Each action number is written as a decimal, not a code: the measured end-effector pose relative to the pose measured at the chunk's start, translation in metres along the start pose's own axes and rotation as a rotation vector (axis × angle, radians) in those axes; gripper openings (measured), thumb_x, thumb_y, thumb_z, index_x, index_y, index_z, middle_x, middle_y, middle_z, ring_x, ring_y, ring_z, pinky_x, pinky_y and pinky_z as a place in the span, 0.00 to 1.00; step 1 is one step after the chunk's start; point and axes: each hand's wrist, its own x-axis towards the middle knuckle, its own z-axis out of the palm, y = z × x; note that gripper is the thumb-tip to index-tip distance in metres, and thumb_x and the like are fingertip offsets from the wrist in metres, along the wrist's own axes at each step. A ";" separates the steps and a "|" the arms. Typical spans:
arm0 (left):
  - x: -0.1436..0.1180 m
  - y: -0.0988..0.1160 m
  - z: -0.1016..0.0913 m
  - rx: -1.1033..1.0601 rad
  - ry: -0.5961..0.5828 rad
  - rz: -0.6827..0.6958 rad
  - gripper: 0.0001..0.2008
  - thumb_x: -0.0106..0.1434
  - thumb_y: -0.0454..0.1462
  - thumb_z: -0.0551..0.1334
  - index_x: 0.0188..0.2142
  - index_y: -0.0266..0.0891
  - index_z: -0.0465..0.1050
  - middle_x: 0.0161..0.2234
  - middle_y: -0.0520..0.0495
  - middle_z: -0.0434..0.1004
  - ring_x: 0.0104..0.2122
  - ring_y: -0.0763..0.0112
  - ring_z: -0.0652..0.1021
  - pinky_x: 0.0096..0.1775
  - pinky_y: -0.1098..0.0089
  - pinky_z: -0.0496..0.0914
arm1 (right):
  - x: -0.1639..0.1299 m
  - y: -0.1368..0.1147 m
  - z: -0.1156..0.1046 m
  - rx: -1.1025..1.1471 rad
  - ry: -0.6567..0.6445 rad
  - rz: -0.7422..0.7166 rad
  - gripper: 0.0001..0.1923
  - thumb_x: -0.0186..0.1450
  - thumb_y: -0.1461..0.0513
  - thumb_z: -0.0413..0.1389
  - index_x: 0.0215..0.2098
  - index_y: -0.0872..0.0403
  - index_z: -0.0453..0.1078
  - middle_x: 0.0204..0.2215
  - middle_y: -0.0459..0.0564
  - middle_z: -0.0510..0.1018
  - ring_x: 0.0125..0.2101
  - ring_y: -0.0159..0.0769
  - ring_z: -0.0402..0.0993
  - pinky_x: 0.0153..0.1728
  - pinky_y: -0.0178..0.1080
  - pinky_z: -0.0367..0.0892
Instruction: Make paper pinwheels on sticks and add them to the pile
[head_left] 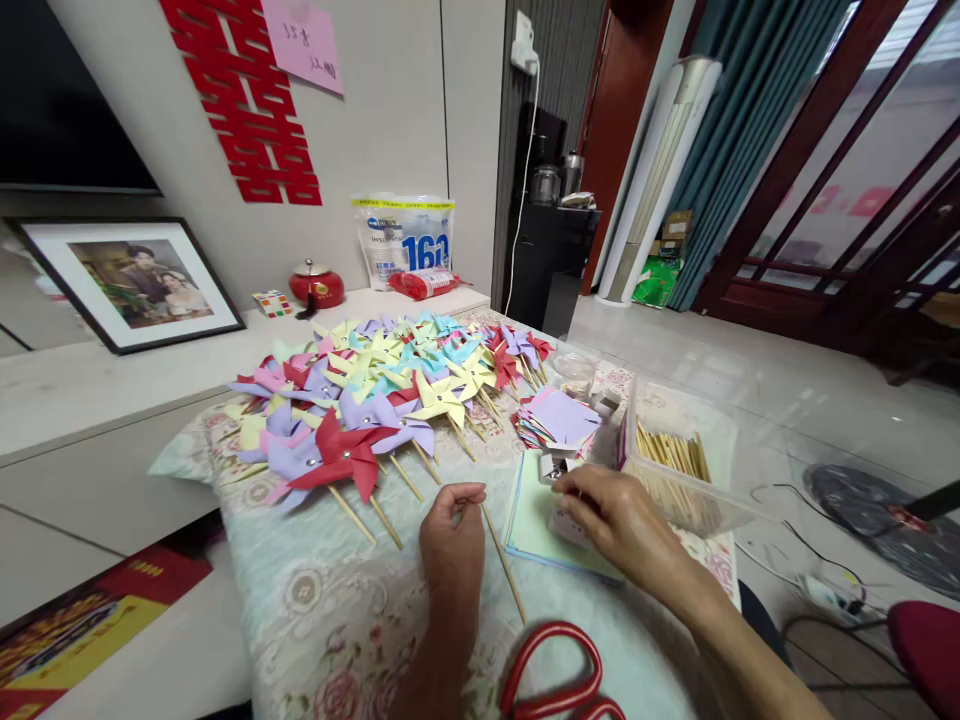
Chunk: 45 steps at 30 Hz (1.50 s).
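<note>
My left hand (452, 545) pinches the top of a thin wooden stick (505, 565) that slants down toward me over the patterned cloth (315, 600). My right hand (611, 515) rests on a pale green paper stack (532, 520), with its fingertips on a small white stapler-like tool (556, 465). Just beyond my hands lies a spread of finished paper pinwheels (375, 400) in red, purple, yellow and blue, each on a stick. A fanned stack of coloured paper squares (559, 418) sits behind the tool.
A clear plastic box (679, 460) of wooden sticks stands right of my right hand. Red-handled scissors (551, 675) lie at the near edge. A small clear cup (576, 372) stands behind the squares. A framed photo (131, 280), red pot (316, 285) and white bag (405, 238) line the low shelf.
</note>
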 end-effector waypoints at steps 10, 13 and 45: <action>-0.002 0.005 -0.001 0.017 -0.020 -0.030 0.09 0.49 0.39 0.61 0.29 0.40 0.77 0.29 0.45 0.82 0.34 0.58 0.80 0.43 0.59 0.71 | 0.104 0.034 0.000 -0.405 0.144 0.351 0.10 0.67 0.63 0.55 0.40 0.56 0.78 0.40 0.57 0.83 0.41 0.45 0.78 0.36 0.39 0.60; -0.003 0.008 0.000 0.021 -0.020 -0.031 0.09 0.49 0.40 0.61 0.28 0.40 0.77 0.29 0.44 0.82 0.34 0.57 0.80 0.42 0.60 0.72 | 0.110 0.045 0.014 -0.411 0.103 0.393 0.10 0.65 0.59 0.58 0.40 0.56 0.78 0.40 0.58 0.83 0.39 0.46 0.78 0.33 0.38 0.58; -0.003 0.017 0.004 0.078 -0.018 -0.031 0.10 0.47 0.40 0.59 0.26 0.41 0.77 0.27 0.45 0.82 0.32 0.56 0.81 0.40 0.59 0.73 | 0.112 0.064 0.022 -0.386 0.018 0.417 0.11 0.62 0.56 0.60 0.38 0.55 0.79 0.38 0.56 0.83 0.37 0.43 0.78 0.31 0.38 0.57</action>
